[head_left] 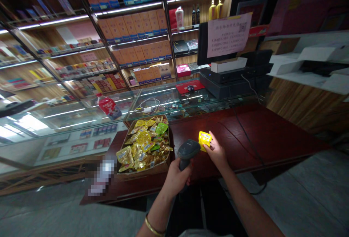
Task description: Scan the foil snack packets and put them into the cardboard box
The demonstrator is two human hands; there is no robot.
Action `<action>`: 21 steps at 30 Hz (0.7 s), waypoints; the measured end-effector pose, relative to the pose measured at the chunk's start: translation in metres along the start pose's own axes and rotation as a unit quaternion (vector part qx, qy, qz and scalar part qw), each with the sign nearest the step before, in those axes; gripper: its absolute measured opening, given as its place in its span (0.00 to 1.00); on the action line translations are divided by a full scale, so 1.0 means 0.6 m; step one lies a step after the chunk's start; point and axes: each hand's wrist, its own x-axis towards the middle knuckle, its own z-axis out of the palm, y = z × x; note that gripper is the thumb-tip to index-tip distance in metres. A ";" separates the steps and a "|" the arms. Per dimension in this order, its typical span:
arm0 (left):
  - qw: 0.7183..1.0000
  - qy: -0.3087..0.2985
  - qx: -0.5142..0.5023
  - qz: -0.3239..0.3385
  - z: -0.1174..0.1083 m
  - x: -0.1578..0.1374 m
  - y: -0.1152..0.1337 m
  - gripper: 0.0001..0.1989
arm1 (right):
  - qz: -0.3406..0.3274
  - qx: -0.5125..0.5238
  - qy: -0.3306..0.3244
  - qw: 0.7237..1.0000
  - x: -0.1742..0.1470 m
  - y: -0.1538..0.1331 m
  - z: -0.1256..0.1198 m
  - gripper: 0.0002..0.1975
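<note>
My left hand [178, 178] is wrapped round the handle of a black barcode scanner [189, 149], whose head points toward the right. Between the thumb and fingers of my right hand [216, 153] is a small yellow snack packet [204, 140], lit brightly in front of the scanner. The packet is held just above the dark red table [245, 127]. To the left of the scanner sits an open cardboard box [155, 170] heaped with gold, yellow and a few green snack packets [143, 142].
Behind the table runs a glass display counter [128, 102] with a red-labelled bottle [109, 106], a white cable [148, 109] and a mouse [191, 88]. A monitor [203, 44] with a paper notice stands at the back right. A black cable [245, 138] crosses the table. Stocked shelves [131, 40] line the wall.
</note>
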 end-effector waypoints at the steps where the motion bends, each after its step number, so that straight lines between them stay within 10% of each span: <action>1: 1.000 0.000 -0.002 0.002 0.000 0.000 0.001 0.12 | 0.001 -0.003 -0.002 1.000 0.000 0.002 0.000 0.40; 21: 1.000 -0.004 0.002 0.003 -0.001 0.003 0.000 0.12 | -0.007 0.012 -0.002 1.000 -0.001 -0.004 0.000 0.41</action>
